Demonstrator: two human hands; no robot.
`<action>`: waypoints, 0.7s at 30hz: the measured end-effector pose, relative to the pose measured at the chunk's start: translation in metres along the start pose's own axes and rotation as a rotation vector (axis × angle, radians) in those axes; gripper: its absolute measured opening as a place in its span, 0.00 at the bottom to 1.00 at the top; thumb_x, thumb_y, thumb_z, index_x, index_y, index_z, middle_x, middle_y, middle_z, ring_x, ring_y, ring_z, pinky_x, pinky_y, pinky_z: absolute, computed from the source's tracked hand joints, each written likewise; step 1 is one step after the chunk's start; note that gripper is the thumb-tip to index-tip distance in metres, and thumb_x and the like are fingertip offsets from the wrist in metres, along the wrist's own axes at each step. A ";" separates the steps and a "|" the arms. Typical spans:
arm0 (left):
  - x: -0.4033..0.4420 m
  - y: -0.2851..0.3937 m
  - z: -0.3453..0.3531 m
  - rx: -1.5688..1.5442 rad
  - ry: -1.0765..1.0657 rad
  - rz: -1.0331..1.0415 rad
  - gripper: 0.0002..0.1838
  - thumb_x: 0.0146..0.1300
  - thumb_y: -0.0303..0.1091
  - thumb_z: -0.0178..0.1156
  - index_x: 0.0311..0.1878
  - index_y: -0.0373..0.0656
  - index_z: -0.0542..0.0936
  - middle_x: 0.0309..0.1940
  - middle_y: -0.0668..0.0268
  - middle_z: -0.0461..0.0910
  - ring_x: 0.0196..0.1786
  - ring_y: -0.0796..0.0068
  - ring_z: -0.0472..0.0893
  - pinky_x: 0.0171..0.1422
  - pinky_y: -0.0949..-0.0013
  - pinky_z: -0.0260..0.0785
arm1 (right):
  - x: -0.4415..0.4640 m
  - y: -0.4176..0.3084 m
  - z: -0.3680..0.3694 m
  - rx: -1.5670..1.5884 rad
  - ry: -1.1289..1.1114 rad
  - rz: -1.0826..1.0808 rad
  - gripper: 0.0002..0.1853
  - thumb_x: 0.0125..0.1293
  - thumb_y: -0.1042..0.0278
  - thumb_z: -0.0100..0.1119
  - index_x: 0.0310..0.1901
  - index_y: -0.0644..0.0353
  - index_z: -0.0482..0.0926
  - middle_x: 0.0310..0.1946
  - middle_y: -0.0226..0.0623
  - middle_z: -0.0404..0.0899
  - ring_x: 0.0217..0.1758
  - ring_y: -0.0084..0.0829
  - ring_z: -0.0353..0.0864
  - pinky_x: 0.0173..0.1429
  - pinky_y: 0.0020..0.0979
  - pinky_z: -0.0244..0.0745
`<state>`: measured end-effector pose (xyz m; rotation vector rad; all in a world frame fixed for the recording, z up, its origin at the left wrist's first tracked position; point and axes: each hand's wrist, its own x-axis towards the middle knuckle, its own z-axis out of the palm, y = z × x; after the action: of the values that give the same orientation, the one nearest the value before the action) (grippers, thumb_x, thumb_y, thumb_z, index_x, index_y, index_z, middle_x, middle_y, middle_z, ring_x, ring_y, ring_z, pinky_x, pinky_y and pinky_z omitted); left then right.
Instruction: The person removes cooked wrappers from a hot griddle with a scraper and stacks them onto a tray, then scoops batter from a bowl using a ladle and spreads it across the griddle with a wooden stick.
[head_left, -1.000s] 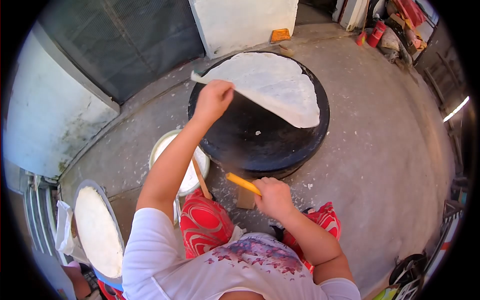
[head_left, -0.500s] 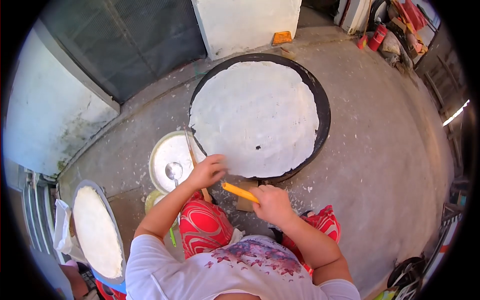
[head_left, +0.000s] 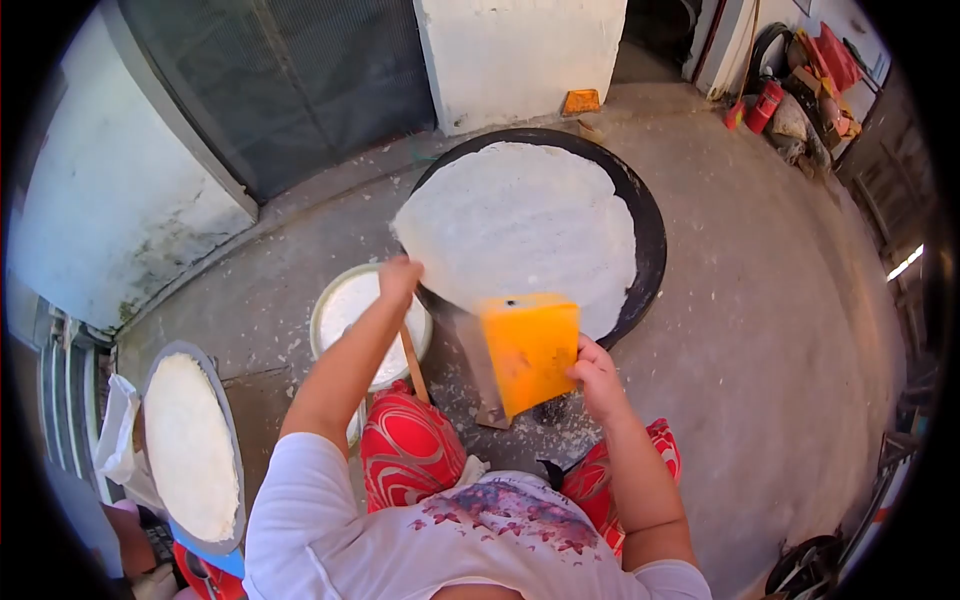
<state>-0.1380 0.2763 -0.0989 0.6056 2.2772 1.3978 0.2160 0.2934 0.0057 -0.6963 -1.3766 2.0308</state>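
A large, thin white flatbread (head_left: 520,225) lies across a round black griddle (head_left: 652,215), its left edge raised and hanging past the rim. My left hand (head_left: 401,278) is closed on that near-left edge, fingertips pinched together. My right hand (head_left: 597,375) grips a flat yellow scraper (head_left: 530,350) by its right side. The scraper's broad face is turned up, and its far edge is at the flatbread's near edge. Below my left hand stands a round tub of white batter (head_left: 350,312), with a wooden stick (head_left: 413,365) leaning at its right side.
At the left, a finished-looking pale flatbread (head_left: 190,445) rests on a round grey board (head_left: 228,420) beside a white bag (head_left: 118,425). An orange piece (head_left: 580,101) lies by the white wall. Clutter and a red canister (head_left: 764,106) stand at the far right.
My left hand has moved up and left onto the flatbread's edge, which is now lifted. The yellow scraper has turned from edge-on to face-up and moved toward the griddle.
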 end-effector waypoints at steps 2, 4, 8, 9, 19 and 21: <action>0.014 0.052 -0.025 0.221 0.108 0.300 0.12 0.48 0.34 0.53 0.32 0.37 0.79 0.25 0.50 0.77 0.30 0.55 0.79 0.35 0.61 0.69 | 0.002 0.010 -0.017 -0.190 -0.031 -0.063 0.18 0.48 0.77 0.44 0.43 0.67 0.73 0.36 0.32 0.77 0.40 0.21 0.74 0.46 0.21 0.66; 0.025 0.108 -0.055 0.252 0.138 0.601 0.11 0.51 0.35 0.53 0.31 0.38 0.78 0.24 0.53 0.77 0.28 0.54 0.77 0.33 0.60 0.67 | 0.003 -0.001 -0.008 -0.468 0.041 -0.182 0.16 0.53 0.76 0.45 0.44 0.67 0.73 0.32 0.33 0.78 0.35 0.19 0.74 0.41 0.20 0.67; -0.022 0.239 -0.156 0.227 -0.110 0.894 0.07 0.56 0.30 0.55 0.32 0.36 0.76 0.24 0.65 0.73 0.27 0.78 0.71 0.33 0.74 0.64 | 0.047 -0.032 0.018 -0.547 0.210 -0.404 0.19 0.59 0.70 0.55 0.53 0.64 0.70 0.37 0.38 0.79 0.36 0.19 0.76 0.39 0.19 0.70; -0.037 0.256 -0.177 0.246 -0.171 0.923 0.04 0.58 0.27 0.54 0.33 0.36 0.76 0.24 0.71 0.72 0.29 0.85 0.68 0.34 0.78 0.62 | 0.063 -0.040 0.023 -0.442 0.180 -0.461 0.24 0.56 0.71 0.59 0.56 0.62 0.68 0.44 0.40 0.76 0.42 0.19 0.74 0.41 0.19 0.69; -0.133 0.236 -0.366 0.460 -0.017 1.026 0.04 0.55 0.24 0.53 0.33 0.36 0.75 0.27 0.68 0.71 0.28 0.81 0.67 0.31 0.77 0.60 | 0.219 -0.097 0.161 -0.812 0.181 -0.807 0.26 0.46 0.66 0.66 0.50 0.59 0.71 0.42 0.41 0.77 0.26 0.21 0.70 0.36 0.25 0.67; -0.122 0.202 -0.401 0.545 0.117 0.777 0.05 0.55 0.27 0.55 0.34 0.37 0.76 0.27 0.68 0.73 0.28 0.80 0.68 0.32 0.76 0.61 | 0.233 -0.088 0.199 -0.735 -0.135 -0.540 0.18 0.48 0.67 0.65 0.42 0.60 0.77 0.35 0.37 0.80 0.26 0.20 0.69 0.36 0.25 0.67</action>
<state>-0.2235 -0.0007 0.2648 1.7653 2.6579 1.0742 -0.0694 0.3593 0.1310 -0.3998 -2.1402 1.1500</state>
